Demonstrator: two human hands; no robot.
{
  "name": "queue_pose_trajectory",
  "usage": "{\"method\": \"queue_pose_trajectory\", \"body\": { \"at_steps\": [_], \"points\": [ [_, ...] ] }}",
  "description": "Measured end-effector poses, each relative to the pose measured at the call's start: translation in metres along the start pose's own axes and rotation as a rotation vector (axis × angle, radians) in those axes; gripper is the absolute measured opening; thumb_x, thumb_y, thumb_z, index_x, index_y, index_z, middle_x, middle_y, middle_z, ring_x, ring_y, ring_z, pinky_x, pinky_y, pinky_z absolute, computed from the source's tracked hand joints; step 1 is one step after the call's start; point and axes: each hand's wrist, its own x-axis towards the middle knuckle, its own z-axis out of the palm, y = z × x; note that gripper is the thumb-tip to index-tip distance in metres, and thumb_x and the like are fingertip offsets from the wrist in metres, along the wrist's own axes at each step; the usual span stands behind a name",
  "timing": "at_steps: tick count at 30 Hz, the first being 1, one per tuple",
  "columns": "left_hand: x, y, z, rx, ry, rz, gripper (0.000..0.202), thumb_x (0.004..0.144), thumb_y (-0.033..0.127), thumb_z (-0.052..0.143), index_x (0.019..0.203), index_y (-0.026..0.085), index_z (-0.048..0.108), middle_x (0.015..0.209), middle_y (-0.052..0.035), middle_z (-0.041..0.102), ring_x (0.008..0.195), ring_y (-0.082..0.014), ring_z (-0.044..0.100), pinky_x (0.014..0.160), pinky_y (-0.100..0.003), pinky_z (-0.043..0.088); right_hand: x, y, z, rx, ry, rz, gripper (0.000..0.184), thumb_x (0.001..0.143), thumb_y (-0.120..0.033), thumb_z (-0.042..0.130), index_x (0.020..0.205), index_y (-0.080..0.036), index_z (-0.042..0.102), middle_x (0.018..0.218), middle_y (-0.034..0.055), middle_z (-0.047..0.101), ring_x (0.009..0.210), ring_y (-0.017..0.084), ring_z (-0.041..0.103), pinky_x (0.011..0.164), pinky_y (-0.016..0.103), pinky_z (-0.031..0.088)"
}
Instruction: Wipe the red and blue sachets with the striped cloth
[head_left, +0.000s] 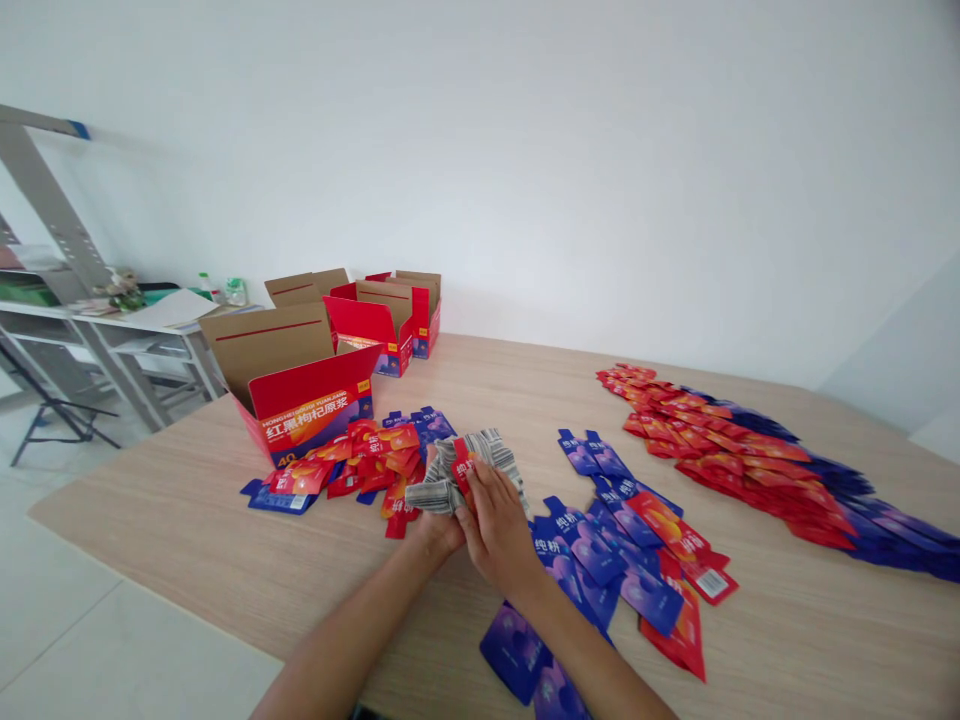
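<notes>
Over the middle of the table, my left hand [442, 532] is closed around a grey-and-white striped cloth [506, 450] from below; most of its fingers are hidden. A red pouch [463, 468] lies against the cloth. My right hand [499, 525] grips this pouch from above, its fingers over the pouch and the cloth. To the left of my hands is a loose heap of red pouches [375, 445] with some blue ones among them. Blue pouches [589, 550] lie spread beside and under my right forearm, with a few red pouches [679, 530] at their right side.
An open red carton [307, 410] stands left of the heap, its flaps up. More open cartons [371, 320] stand behind it. Long overlapping rows of red and blue pouches [750, 460] cover the right side. A white wall rises behind the table [187, 520]. Desks [142, 325] stand farther left.
</notes>
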Motion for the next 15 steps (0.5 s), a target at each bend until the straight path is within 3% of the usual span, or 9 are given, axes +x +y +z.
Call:
{"method": "queue_pose_trajectory", "body": {
  "at_steps": [5,10,15],
  "points": [
    [-0.012,-0.005,0.014,0.077,-0.112,-0.16,0.044,0.095,0.052,0.043,0.101,0.028,0.079,0.103,-0.0078,0.078,0.122,-0.0326,0.065,0.107,-0.048,0.046,0.006,0.011,-0.015,0.041,-0.026,-0.027,0.078,0.099,-0.062,0.043,0.153,-0.008,0.029,0.159,0.0258,0.035,0.151,0.035,0.028,0.121,0.063,0.023],
    [-0.015,-0.011,0.012,0.085,-0.107,-0.141,0.044,0.096,0.054,0.043,0.106,0.029,0.077,0.111,-0.0076,0.077,0.125,-0.0318,0.062,0.107,-0.049,0.044,0.009,0.016,-0.019,0.002,-0.113,-0.104,0.088,0.098,-0.068,0.037,0.161,-0.011,0.013,0.165,0.0227,0.022,0.155,0.035,0.016,0.122,0.063,0.017],
    [-0.013,-0.011,0.009,0.082,-0.112,-0.114,0.043,0.095,0.053,0.045,0.1,0.025,0.078,0.104,-0.0106,0.078,0.12,-0.0331,0.065,0.105,-0.048,0.046,0.008,0.022,-0.018,0.01,-0.144,-0.073,0.093,0.096,-0.065,0.048,0.163,-0.013,0.008,0.164,0.0213,0.026,0.153,0.034,0.024,0.121,0.06,0.028]
  ]
}}
